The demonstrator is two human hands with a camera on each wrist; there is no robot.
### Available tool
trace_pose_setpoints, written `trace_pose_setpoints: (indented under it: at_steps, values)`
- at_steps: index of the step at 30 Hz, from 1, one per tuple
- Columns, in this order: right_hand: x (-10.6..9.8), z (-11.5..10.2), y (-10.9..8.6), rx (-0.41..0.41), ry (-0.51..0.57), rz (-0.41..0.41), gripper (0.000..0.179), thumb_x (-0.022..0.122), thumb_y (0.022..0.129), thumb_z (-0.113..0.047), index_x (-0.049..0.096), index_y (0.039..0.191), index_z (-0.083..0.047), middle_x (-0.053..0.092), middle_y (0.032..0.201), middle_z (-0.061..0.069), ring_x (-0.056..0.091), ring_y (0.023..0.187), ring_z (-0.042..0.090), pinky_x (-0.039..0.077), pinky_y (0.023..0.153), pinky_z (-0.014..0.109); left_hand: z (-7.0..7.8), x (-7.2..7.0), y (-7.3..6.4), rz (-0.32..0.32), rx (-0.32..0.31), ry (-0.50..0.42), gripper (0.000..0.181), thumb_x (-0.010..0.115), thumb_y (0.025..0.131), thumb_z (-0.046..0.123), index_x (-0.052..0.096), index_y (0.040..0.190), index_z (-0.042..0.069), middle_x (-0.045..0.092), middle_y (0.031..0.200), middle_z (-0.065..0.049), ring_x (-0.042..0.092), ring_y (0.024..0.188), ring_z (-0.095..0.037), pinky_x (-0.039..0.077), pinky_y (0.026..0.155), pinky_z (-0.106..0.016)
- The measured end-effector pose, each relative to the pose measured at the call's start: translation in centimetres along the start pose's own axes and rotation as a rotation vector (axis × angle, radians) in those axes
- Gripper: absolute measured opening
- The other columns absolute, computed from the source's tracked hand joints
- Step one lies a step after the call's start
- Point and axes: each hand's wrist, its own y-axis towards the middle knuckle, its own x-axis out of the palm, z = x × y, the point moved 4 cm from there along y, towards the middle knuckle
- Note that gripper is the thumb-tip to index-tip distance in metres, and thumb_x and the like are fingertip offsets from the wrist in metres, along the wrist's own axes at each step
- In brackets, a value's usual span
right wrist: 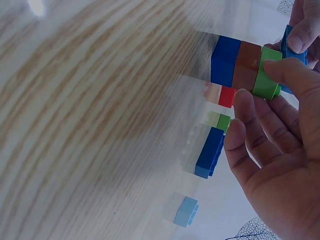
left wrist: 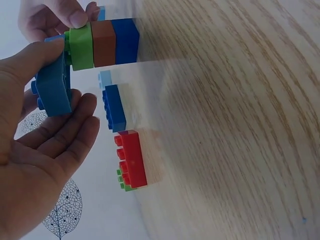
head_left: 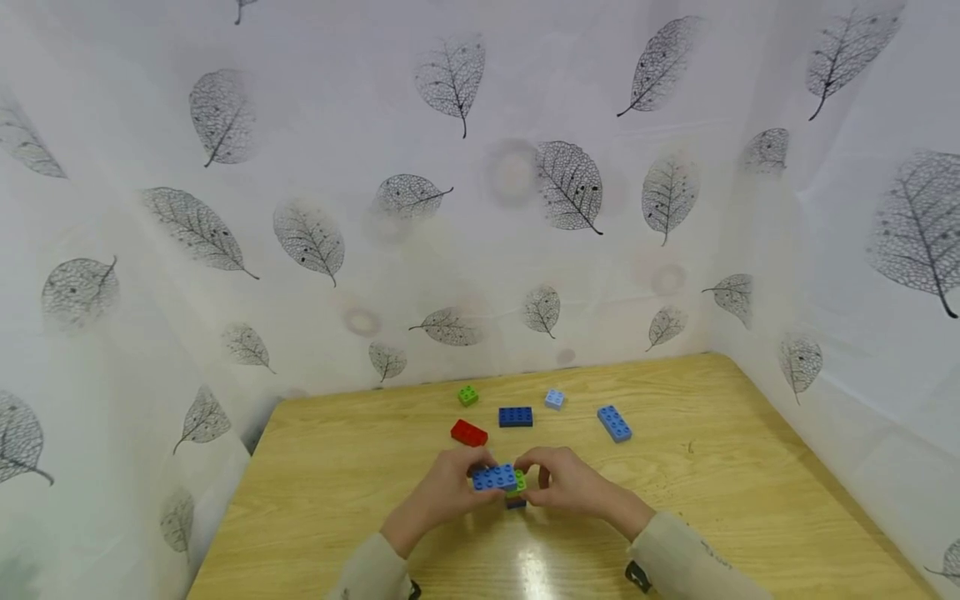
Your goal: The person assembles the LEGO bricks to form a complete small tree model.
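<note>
Right now the left hand (head_left: 450,483) pinches a long blue brick (head_left: 494,478) overhanging leftward atop the stack (left wrist: 104,44) on the surface's (head_left: 337,467) near side; the right hand (head_left: 567,483) grips its green brick (left wrist: 81,48). Pressing that overhang off-centre might tip everything left.

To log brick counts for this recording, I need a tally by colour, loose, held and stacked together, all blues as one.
Blue: 5 (held brick, stack's bottom brick, dark loose brick, mid-blue loose brick, pale small brick)
Green: 2 (stacked green brick, loose green brick)
Red: 1 (red brick)
Brown: 1 (brown brick)
Total: 9
</note>
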Motion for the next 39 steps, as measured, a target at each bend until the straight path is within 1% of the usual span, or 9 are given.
trace_pose_setpoints:
  at_steps: [3, 7, 12, 17, 22, 30, 33, 37, 39]
  values:
    - [0.05, -0.02, 0.04, 0.006, 0.003, -0.003, 0.038, 0.077, 0.096, -0.019, 0.069, 0.131, -0.010, 0.073, 0.127, 0.008, 0.061, 0.081, 0.000, 0.054, 0.069, 0.021, 0.09, -0.05, 0.07, -0.003, -0.007, 0.023, 0.025, 0.088, 0.088, 0.027, 0.073, 0.106, 0.017, 0.072, 0.099, 0.004, 0.057, 0.084, -0.004, 0.051, 0.076, -0.019]
    - [0.12, 0.18, 0.14, 0.036, 0.002, -0.006, 0.038, 0.077, 0.096, -0.018, 0.068, 0.132, -0.012, 0.073, 0.127, 0.005, 0.061, 0.082, 0.001, 0.054, 0.070, 0.021, 0.24, -0.16, 0.21, -0.014, -0.009, 0.039, 0.025, 0.087, 0.088, 0.028, 0.073, 0.104, 0.016, 0.072, 0.098, 0.003, 0.055, 0.081, -0.004, 0.049, 0.074, -0.020]
    - [0.11, 0.28, 0.16, 0.036, 0.006, -0.007, 0.038, 0.077, 0.096, -0.018, 0.069, 0.132, -0.012, 0.073, 0.127, 0.005, 0.061, 0.082, 0.001, 0.055, 0.070, 0.021, 0.30, -0.24, 0.32, -0.039, -0.022, 0.018, 0.023, 0.087, 0.089, 0.028, 0.073, 0.104, 0.017, 0.069, 0.097, 0.005, 0.054, 0.082, -0.004, 0.048, 0.073, -0.020]
    - [0.02, 0.16, 0.20, 0.018, 0.013, -0.007, 0.038, 0.077, 0.096, -0.021, 0.069, 0.132, -0.012, 0.073, 0.126, 0.005, 0.062, 0.082, 0.001, 0.055, 0.070, 0.021, -0.02, -0.28, 0.34, -0.052, -0.030, -0.001, 0.023, 0.087, 0.089, 0.028, 0.072, 0.105, 0.018, 0.067, 0.097, 0.007, 0.054, 0.081, -0.005, 0.048, 0.073, -0.019]
    - [-0.09, 0.08, 0.19, 0.005, 0.015, -0.006, 0.038, 0.078, 0.096, -0.022, 0.069, 0.131, -0.011, 0.073, 0.125, 0.006, 0.062, 0.082, 0.002, 0.054, 0.069, 0.021, -0.25, -0.12, 0.32, -0.048, -0.027, 0.004, 0.024, 0.087, 0.089, 0.026, 0.073, 0.105, 0.017, 0.069, 0.098, 0.005, 0.054, 0.081, -0.004, 0.048, 0.073, -0.020]
    - [-0.14, 0.12, 0.14, 0.036, 0.020, -0.009, 0.039, 0.077, 0.096, -0.019, 0.068, 0.133, -0.012, 0.073, 0.126, 0.005, 0.063, 0.081, 0.002, 0.055, 0.070, 0.021, 0.23, -0.01, 0.41, -0.028, -0.013, 0.025, 0.025, 0.089, 0.087, 0.023, 0.072, 0.103, 0.014, 0.070, 0.098, 0.003, 0.054, 0.082, -0.004, 0.049, 0.074, -0.020]
    - [-0.11, 0.11, 0.15, 0.025, 0.027, -0.008, 0.039, 0.077, 0.096, -0.019, 0.068, 0.132, -0.012, 0.073, 0.126, 0.006, 0.063, 0.081, 0.002, 0.055, 0.069, 0.022, 0.12, 0.01, 0.38, -0.029, -0.013, 0.029, 0.025, 0.089, 0.087, 0.023, 0.072, 0.104, 0.014, 0.070, 0.099, 0.002, 0.054, 0.082, -0.004, 0.048, 0.075, -0.020]
    - [-0.30, 0.36, 0.04, 0.020, 0.010, -0.004, 0.041, 0.077, 0.097, -0.025, 0.068, 0.134, -0.011, 0.072, 0.126, 0.006, 0.062, 0.083, 0.001, 0.055, 0.071, 0.022, -0.22, 0.12, 0.27, -0.031, -0.021, 0.024, 0.027, 0.088, 0.088, 0.025, 0.072, 0.108, 0.015, 0.071, 0.102, 0.002, 0.055, 0.085, -0.005, 0.048, 0.077, -0.021]
    - [-0.69, 0.65, -0.09, 0.031, -0.006, 0.017, 0.043, 0.076, 0.098, -0.030, 0.068, 0.135, -0.010, 0.073, 0.127, 0.006, 0.062, 0.085, 0.001, 0.054, 0.073, 0.023, -0.42, 0.20, 0.18, -0.031, -0.030, 0.022, 0.029, 0.087, 0.089, 0.027, 0.072, 0.111, 0.016, 0.071, 0.105, 0.003, 0.055, 0.086, -0.006, 0.049, 0.078, -0.021]
